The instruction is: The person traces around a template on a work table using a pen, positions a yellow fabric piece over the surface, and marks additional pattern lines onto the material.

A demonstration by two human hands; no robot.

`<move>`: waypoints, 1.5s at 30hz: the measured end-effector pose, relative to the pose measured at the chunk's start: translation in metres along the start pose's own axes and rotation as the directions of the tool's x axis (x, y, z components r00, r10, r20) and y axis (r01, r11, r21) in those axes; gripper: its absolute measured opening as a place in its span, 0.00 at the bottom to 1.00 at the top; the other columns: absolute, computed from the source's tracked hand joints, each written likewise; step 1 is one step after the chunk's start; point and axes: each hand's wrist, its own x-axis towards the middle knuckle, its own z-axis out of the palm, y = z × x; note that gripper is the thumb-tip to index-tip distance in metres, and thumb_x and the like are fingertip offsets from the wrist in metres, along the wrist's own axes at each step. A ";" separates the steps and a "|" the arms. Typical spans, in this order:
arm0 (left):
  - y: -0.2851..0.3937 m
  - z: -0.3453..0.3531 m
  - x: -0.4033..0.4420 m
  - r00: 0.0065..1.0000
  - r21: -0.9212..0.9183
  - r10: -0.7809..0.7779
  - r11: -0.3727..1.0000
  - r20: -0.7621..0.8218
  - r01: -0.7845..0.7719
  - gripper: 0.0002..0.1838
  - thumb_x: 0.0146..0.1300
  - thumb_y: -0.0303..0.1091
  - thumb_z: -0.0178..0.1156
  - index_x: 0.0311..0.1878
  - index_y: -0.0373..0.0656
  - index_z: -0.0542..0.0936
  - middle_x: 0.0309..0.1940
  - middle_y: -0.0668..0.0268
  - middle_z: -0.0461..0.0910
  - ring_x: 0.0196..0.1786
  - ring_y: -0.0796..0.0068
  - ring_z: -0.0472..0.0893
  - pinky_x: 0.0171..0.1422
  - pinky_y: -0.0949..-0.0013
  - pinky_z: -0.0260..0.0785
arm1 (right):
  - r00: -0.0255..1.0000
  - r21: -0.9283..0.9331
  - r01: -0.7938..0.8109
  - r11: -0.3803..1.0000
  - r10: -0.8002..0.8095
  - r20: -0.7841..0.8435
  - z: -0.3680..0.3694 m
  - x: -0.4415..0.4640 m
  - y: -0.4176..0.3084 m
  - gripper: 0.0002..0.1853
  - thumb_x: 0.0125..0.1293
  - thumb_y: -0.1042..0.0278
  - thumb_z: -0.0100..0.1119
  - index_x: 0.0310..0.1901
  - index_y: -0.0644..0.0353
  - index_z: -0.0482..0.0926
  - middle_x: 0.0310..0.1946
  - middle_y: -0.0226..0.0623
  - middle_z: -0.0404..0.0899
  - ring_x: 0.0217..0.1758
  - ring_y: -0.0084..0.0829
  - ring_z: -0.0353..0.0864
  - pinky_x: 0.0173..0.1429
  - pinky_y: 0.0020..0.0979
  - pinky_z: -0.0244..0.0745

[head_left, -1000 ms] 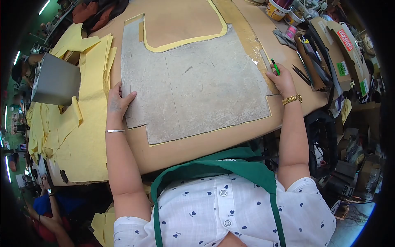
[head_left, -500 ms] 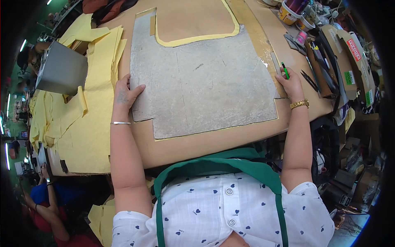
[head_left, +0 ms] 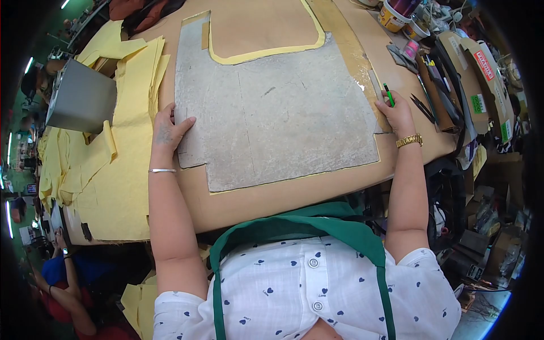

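A large grey pattern sheet point(head_left: 272, 113) with a U-shaped cut-out at its far side lies flat on the table in front of me. Yellow material point(head_left: 266, 54) shows along the cut-out and the near edge. My left hand point(head_left: 171, 131) grips the sheet's left edge, thumb on top and fingers at the side. At the right edge, my right hand point(head_left: 396, 113) has a green pen point(head_left: 389, 95) between its fingers, pointing up and away. Its fingertips rest beside a narrow grey strip point(head_left: 375, 85) along that edge.
Left of the sheet lie stacked yellow sheets point(head_left: 127, 192) with a grey metal block point(head_left: 82, 97) on them. On the right are scissors point(head_left: 423, 107), tools, tubs point(head_left: 392, 17) and cardboard boxes point(head_left: 475, 73). Another person's arm point(head_left: 71, 272) is at lower left.
The whole view has shifted slightly to the left. Both hands keep their places at the sheet's edges, and the pen stays in my right hand.
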 end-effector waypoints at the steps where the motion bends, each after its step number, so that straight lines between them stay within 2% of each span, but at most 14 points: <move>1: 0.000 0.000 0.000 1.000 0.017 0.002 1.000 -0.006 -0.002 0.38 0.41 0.36 0.67 0.55 0.27 0.64 0.41 0.54 0.72 0.40 0.68 0.72 0.46 0.70 0.67 | 1.000 0.008 0.000 1.000 0.000 0.000 0.000 0.000 0.000 0.20 0.49 0.65 0.63 0.42 0.65 0.73 0.20 0.29 0.67 0.23 0.22 0.65 0.29 0.26 0.64; 9: -0.003 0.001 0.001 1.000 0.002 0.007 1.000 -0.015 -0.007 0.36 0.41 0.34 0.67 0.54 0.28 0.65 0.40 0.56 0.73 0.38 0.70 0.73 0.43 0.72 0.68 | 1.000 0.016 0.012 1.000 -0.011 -0.007 0.000 -0.001 -0.001 0.20 0.48 0.66 0.63 0.43 0.65 0.73 0.20 0.29 0.67 0.23 0.21 0.65 0.29 0.25 0.64; 12: -0.003 0.003 0.001 0.997 -0.013 0.047 0.999 -0.063 -0.048 0.35 0.39 0.30 0.67 0.51 0.23 0.66 0.36 0.50 0.76 0.37 0.65 0.77 0.42 0.69 0.70 | 1.000 0.023 -0.011 1.000 0.011 0.003 -0.002 -0.004 -0.007 0.20 0.48 0.66 0.63 0.43 0.65 0.73 0.20 0.29 0.67 0.23 0.21 0.65 0.29 0.25 0.64; 18: -0.018 0.007 0.006 0.992 0.144 0.071 0.988 -0.108 -0.055 0.36 0.39 0.34 0.68 0.52 0.26 0.67 0.41 0.47 0.71 0.44 0.58 0.73 0.50 0.65 0.66 | 1.000 0.053 0.003 0.999 -0.002 -0.007 -0.001 -0.003 -0.004 0.19 0.48 0.66 0.63 0.42 0.65 0.73 0.20 0.28 0.67 0.23 0.21 0.65 0.29 0.24 0.64; 21: -0.029 0.011 0.005 0.975 0.316 0.150 0.944 -0.163 -0.092 0.36 0.39 0.38 0.69 0.51 0.30 0.68 0.45 0.46 0.68 0.49 0.54 0.68 0.55 0.63 0.61 | 0.998 -0.015 0.048 0.999 -0.049 -0.026 -0.001 -0.003 -0.003 0.19 0.48 0.67 0.63 0.42 0.64 0.74 0.21 0.28 0.67 0.23 0.21 0.65 0.29 0.24 0.64; 24: -0.029 0.015 -0.002 0.939 0.529 0.271 0.840 -0.214 -0.122 0.33 0.42 0.40 0.67 0.51 0.31 0.69 0.46 0.47 0.68 0.49 0.55 0.68 0.53 0.65 0.62 | 0.999 -0.013 0.036 0.999 -0.036 -0.016 -0.004 -0.006 -0.009 0.19 0.49 0.67 0.63 0.42 0.65 0.74 0.21 0.27 0.67 0.24 0.20 0.65 0.30 0.23 0.64; 25: -0.022 0.015 -0.006 0.942 0.521 0.267 0.844 -0.201 -0.128 0.32 0.43 0.43 0.66 0.50 0.32 0.70 0.46 0.46 0.68 0.49 0.52 0.67 0.56 0.64 0.61 | 0.999 -0.022 0.042 0.999 -0.042 -0.007 -0.004 -0.007 -0.010 0.19 0.49 0.67 0.63 0.43 0.65 0.74 0.22 0.27 0.67 0.24 0.20 0.64 0.30 0.23 0.64; 26: -0.022 0.018 -0.009 0.920 0.502 0.288 0.856 -0.265 -0.123 0.31 0.45 0.42 0.65 0.50 0.32 0.70 0.45 0.48 0.69 0.50 0.54 0.68 0.54 0.65 0.62 | 0.999 -0.003 0.042 0.999 -0.042 -0.002 -0.003 -0.005 -0.006 0.19 0.50 0.67 0.63 0.44 0.65 0.73 0.21 0.26 0.67 0.24 0.19 0.64 0.30 0.22 0.64; 29: -0.035 0.015 -0.009 0.930 0.241 0.218 0.959 -0.297 -0.148 0.28 0.46 0.40 0.64 0.49 0.33 0.71 0.42 0.52 0.73 0.46 0.59 0.72 0.51 0.67 0.65 | 0.999 0.007 0.054 0.999 -0.054 -0.004 -0.002 -0.002 -0.002 0.20 0.52 0.68 0.61 0.46 0.65 0.73 0.21 0.25 0.67 0.24 0.18 0.64 0.30 0.21 0.63; 32: -0.002 -0.009 -0.024 0.989 0.107 0.009 0.994 -0.147 0.007 0.25 0.46 0.38 0.63 0.47 0.34 0.72 0.36 0.56 0.76 0.39 0.65 0.76 0.46 0.69 0.68 | 0.999 -0.021 0.036 0.999 -0.035 0.033 -0.004 0.001 0.000 0.20 0.53 0.68 0.61 0.47 0.65 0.73 0.20 0.25 0.67 0.24 0.17 0.64 0.29 0.21 0.62; 35: -0.009 -0.014 -0.022 0.998 0.265 -0.045 0.963 -0.050 0.057 0.24 0.45 0.38 0.65 0.46 0.35 0.74 0.33 0.59 0.76 0.34 0.68 0.76 0.43 0.70 0.69 | 0.998 -0.031 0.039 0.999 -0.037 0.046 -0.006 0.004 0.001 0.20 0.53 0.68 0.61 0.47 0.65 0.72 0.20 0.24 0.66 0.24 0.17 0.64 0.29 0.21 0.61; 38: -0.011 -0.013 -0.021 0.999 0.179 -0.042 0.983 -0.012 0.043 0.27 0.42 0.38 0.67 0.46 0.34 0.73 0.34 0.59 0.76 0.35 0.68 0.76 0.43 0.71 0.69 | 0.998 -0.004 0.027 1.000 -0.027 0.056 -0.006 0.006 0.005 0.20 0.53 0.68 0.61 0.48 0.64 0.73 0.20 0.23 0.65 0.24 0.16 0.63 0.29 0.20 0.61; 42: -0.014 -0.003 -0.021 0.995 0.165 0.001 0.986 -0.097 0.015 0.30 0.39 0.39 0.69 0.46 0.33 0.72 0.35 0.58 0.75 0.36 0.68 0.75 0.42 0.71 0.68 | 0.998 -0.001 0.037 0.999 -0.037 0.047 -0.005 0.006 0.004 0.20 0.53 0.69 0.61 0.48 0.64 0.72 0.20 0.24 0.66 0.24 0.17 0.64 0.30 0.20 0.62; 45: -0.022 0.000 -0.019 0.996 0.143 0.020 0.990 -0.083 -0.008 0.33 0.38 0.39 0.70 0.47 0.33 0.69 0.37 0.58 0.73 0.39 0.68 0.74 0.44 0.71 0.67 | 0.998 -0.147 0.048 0.988 -0.042 0.043 -0.007 0.001 -0.006 0.20 0.53 0.69 0.61 0.48 0.65 0.72 0.22 0.25 0.68 0.24 0.18 0.65 0.30 0.21 0.63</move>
